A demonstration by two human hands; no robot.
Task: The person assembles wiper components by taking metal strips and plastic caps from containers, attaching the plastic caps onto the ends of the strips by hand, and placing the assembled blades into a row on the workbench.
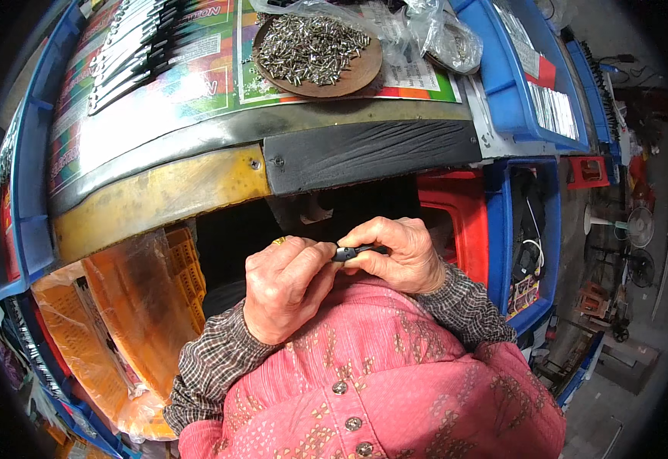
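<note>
Close in front of my body, a small black piece [347,253] with a shiny grey end spans the gap between my two hands. My left hand [284,283] pinches its grey end between thumb and fingers. The dark end is gripped by my right hand [399,254], whose fingers hide part of it. What kind of part it is I cannot tell. Beyond the hands, a round brown dish [364,67] on the worktable holds a heap of small metal pins [315,47]. A row of slim silver pieces with black ends [131,53] lies at the table's far left.
The worktable's front edge has a yellow strip [165,187] and a black padded strip [372,153]. Blue bins [494,73] stand at the right, with a lower blue crate [552,229] beside a red stool [468,203]. Orange crates wrapped in plastic [139,306] are at the left.
</note>
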